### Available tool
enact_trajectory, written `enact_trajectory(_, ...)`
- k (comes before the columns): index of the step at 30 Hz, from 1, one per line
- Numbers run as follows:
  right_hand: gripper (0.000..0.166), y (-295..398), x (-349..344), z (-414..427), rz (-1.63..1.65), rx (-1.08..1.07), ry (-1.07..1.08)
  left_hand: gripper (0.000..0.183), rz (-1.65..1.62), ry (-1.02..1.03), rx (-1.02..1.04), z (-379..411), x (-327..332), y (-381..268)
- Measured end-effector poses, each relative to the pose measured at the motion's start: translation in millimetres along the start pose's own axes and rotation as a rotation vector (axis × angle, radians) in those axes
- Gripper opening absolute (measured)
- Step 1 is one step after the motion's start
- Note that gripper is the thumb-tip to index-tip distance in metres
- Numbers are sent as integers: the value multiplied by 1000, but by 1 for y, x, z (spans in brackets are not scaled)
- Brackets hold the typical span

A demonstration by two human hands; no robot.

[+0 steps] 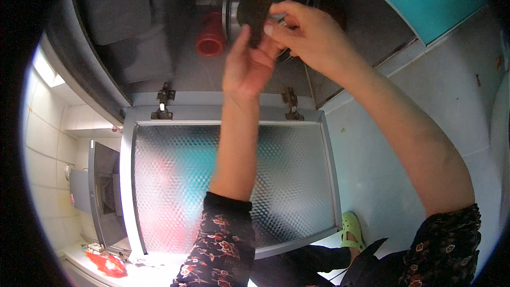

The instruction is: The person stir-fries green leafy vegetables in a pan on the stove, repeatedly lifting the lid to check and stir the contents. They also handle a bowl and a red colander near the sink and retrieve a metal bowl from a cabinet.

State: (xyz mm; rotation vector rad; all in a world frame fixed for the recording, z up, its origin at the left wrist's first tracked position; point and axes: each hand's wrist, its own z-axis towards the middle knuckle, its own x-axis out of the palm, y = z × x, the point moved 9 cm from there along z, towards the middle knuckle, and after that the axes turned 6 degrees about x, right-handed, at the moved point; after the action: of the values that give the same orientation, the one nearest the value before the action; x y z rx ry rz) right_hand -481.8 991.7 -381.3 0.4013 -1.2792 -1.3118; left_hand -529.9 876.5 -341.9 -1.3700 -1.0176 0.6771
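Note:
Both my hands reach into the dark interior of a cabinet. My left hand (251,67) is palm up, its thumb and fingers around the lower end of a dark, flat, elongated object (261,2); what it is made of is unclear. Beside it, my right hand (308,34) has its fingertips bent in against the left fingers and that object's right edge. Whether it grips anything is hard to tell. Behind the hands, shiny round metal cookware (231,12) is partly covered. A red plastic cup-like container (210,40) lies left of it.
The cabinet door (167,191), with patterned glass, hangs open on two metal hinges (162,103) below my forearms. A range hood (105,195) and a red plastic bag (105,264) are at left. A green clog (351,229) shows at lower right, by the pale tiled floor (370,167).

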Motion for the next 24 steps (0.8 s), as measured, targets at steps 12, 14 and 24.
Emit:
enact_trajectory(12,52,-31,-21,-4,760,407,104,22,740,90,551,-7,23,-50)
enact_trajectory(14,43,-17,-32,-8,918,509,198,20,1058,-8,651,-20,21,-48)
enact_trajectory(24,57,-2,-43,-2,14,-18,43,36,1228,299,358,-45,46,16)
